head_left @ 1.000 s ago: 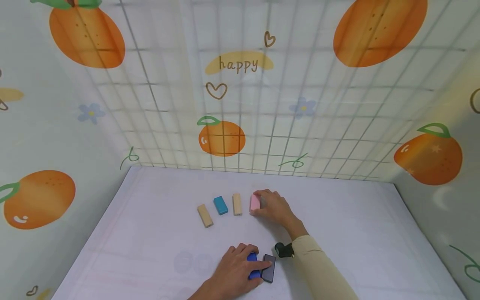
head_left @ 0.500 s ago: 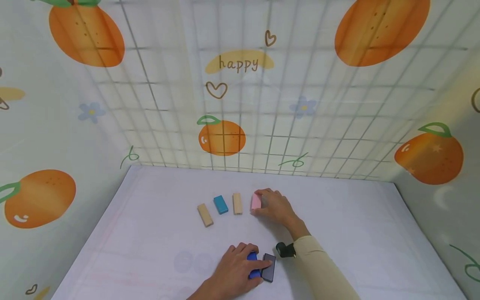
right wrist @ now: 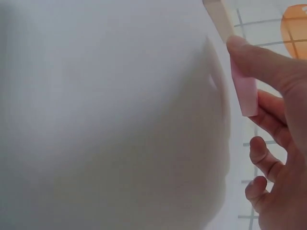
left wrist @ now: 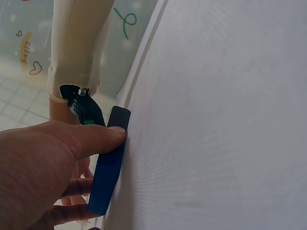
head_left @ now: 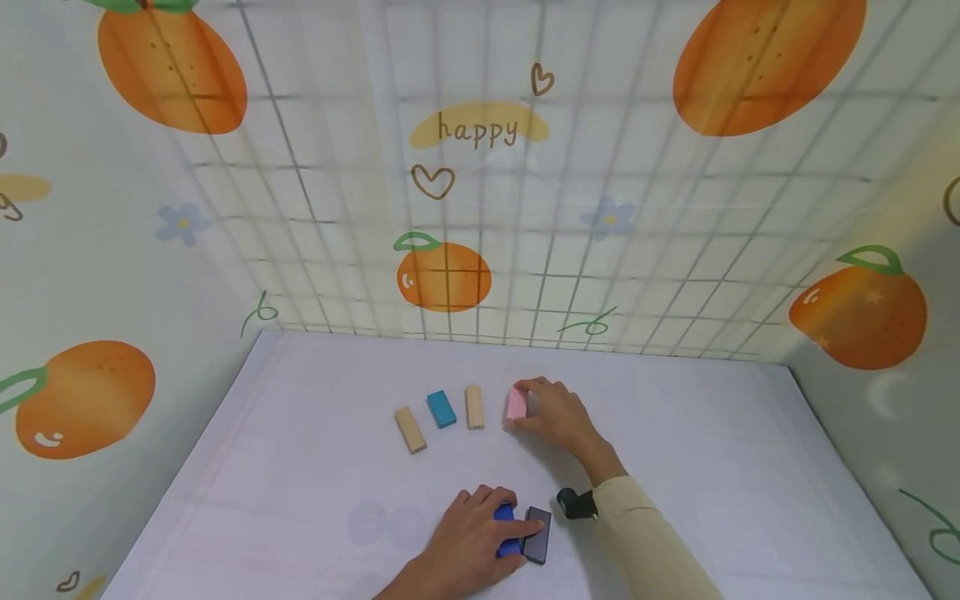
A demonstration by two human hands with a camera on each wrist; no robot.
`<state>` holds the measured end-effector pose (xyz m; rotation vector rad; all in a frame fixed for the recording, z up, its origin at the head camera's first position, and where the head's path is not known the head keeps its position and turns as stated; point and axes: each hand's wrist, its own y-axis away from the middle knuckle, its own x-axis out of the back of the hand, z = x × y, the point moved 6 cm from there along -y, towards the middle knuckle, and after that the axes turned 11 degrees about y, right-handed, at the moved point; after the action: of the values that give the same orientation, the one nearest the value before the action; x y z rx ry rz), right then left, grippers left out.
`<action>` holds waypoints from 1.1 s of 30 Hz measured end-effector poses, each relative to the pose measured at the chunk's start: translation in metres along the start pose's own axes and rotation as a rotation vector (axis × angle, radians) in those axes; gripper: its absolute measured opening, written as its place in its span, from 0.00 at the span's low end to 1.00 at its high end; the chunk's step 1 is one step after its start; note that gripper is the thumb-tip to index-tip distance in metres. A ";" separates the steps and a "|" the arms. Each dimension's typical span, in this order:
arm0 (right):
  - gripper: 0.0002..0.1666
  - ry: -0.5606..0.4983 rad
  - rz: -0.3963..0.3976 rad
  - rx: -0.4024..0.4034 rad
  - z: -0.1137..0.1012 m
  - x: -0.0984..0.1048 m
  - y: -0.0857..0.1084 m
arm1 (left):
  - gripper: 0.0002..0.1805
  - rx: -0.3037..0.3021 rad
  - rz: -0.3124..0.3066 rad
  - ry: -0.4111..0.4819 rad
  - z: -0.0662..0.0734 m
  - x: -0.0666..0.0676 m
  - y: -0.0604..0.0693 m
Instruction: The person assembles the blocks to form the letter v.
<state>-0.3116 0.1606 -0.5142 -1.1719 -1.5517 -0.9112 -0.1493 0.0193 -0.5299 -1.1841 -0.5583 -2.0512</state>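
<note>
Thumb and fingers of the right hand [head_left: 558,417] pinch a pink block [head_left: 516,403] at its two ends, at the right end of a row on the table; the right wrist view shows the same pink block [right wrist: 245,91] between thumb and forefinger. Nearer the front edge, the left hand [head_left: 468,542] grips a blue block [head_left: 507,530], its forefinger laid on a dark grey block [head_left: 537,536] beside it. In the left wrist view the thumb lies along the blue block [left wrist: 106,179], with the dark block [left wrist: 119,116] beyond.
Left of the pink block stand a wooden block [head_left: 474,407], a teal block [head_left: 442,409] and another wooden block [head_left: 410,430]. Fabric walls with printed oranges enclose the white table [head_left: 300,467] at the back and sides.
The right hand has shifted slightly to the right with the pink block, widening the space to the wooden block beside it. The left hand has stayed in place.
</note>
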 end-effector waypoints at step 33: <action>0.41 0.013 0.020 -0.042 0.009 0.000 0.015 | 0.26 0.015 -0.010 -0.003 -0.002 -0.004 0.002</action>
<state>-0.2991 0.1729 -0.5159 -1.2073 -1.5142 -0.9406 -0.1480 0.0179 -0.5345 -1.1784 -0.5819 -2.0502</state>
